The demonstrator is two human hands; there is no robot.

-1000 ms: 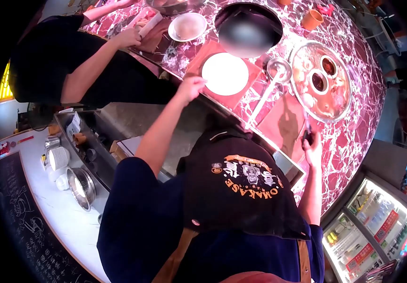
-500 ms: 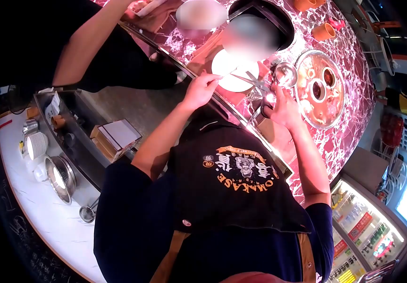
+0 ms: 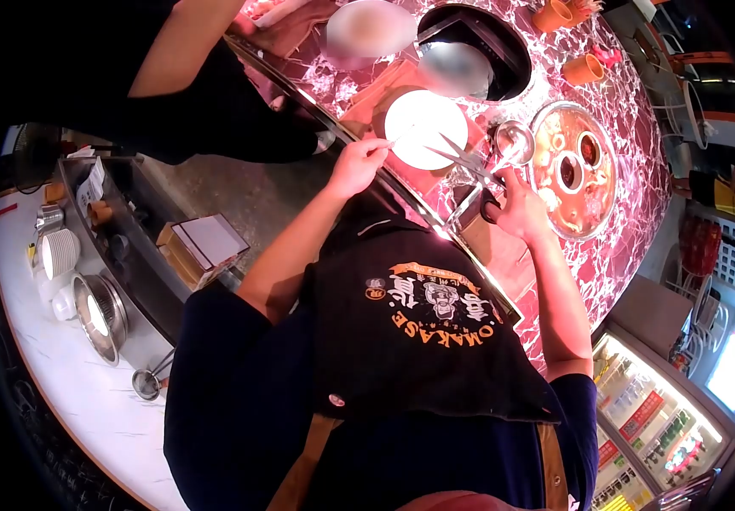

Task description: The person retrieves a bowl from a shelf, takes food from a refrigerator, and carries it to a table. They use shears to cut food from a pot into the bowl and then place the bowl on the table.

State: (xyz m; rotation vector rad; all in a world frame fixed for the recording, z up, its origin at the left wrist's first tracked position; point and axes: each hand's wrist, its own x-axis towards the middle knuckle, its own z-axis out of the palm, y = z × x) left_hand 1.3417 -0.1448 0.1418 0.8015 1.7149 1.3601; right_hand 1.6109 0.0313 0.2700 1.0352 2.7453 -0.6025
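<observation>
Right hand point(image 3: 521, 209) grips scissors point(image 3: 469, 160) by dark handles, blades parted over near side of white plate point(image 3: 427, 111) on counter's point(image 3: 346, 72) edge. Left hand point(image 3: 357, 169) pinches thumb to fingers beside plate's rim; whether anything sits between, cannot tell. Scissors look metal-bladed: likely stiff, fairly light, sharp, best held by handle loops. Plate probably rigid, smooth, perhaps slippery if wet; rim offers surest hold.

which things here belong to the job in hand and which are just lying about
Seemingly in use: scissors in the right hand, tips over the dish; left hand at the dish's edge.
Seemingly lying about: orange cups, box, sieve, bowls.
</observation>
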